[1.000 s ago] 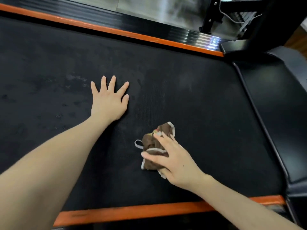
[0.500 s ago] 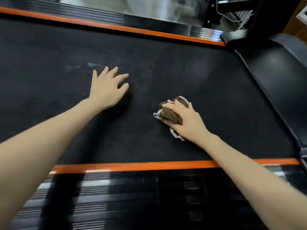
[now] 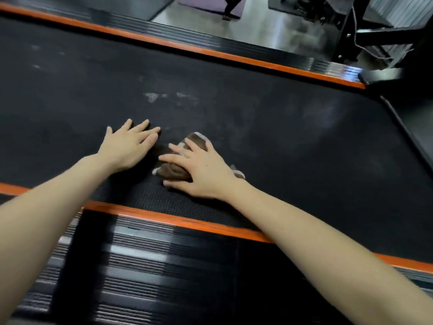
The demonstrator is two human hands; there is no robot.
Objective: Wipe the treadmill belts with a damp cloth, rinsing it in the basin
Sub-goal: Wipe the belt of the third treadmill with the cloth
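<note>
The black treadmill belt (image 3: 293, 148) fills the middle of the head view. A crumpled brown cloth with pale edging (image 3: 174, 171) lies on it near the front edge. My right hand (image 3: 203, 170) presses down on the cloth with the fingers spread and fairly straight, hiding most of it. Just left of the cloth, my left hand (image 3: 127, 146) rests flat on the belt with its fingers extended, close to the right hand's fingertips. Pale smudges (image 3: 152, 96) mark the belt beyond both hands. No basin is in view.
Orange strips border the belt on the near side (image 3: 187, 222) and far side (image 3: 210, 51). A ribbed black side rail (image 3: 140, 266) lies under my forearms. At the right are the black front cover (image 3: 419, 123) and a black frame upright with a cable (image 3: 346, 36).
My right hand has slid the cloth left across the belt toward my left hand, and its fingers now lie flatter. The view has shifted, so more of the near side rail shows.
</note>
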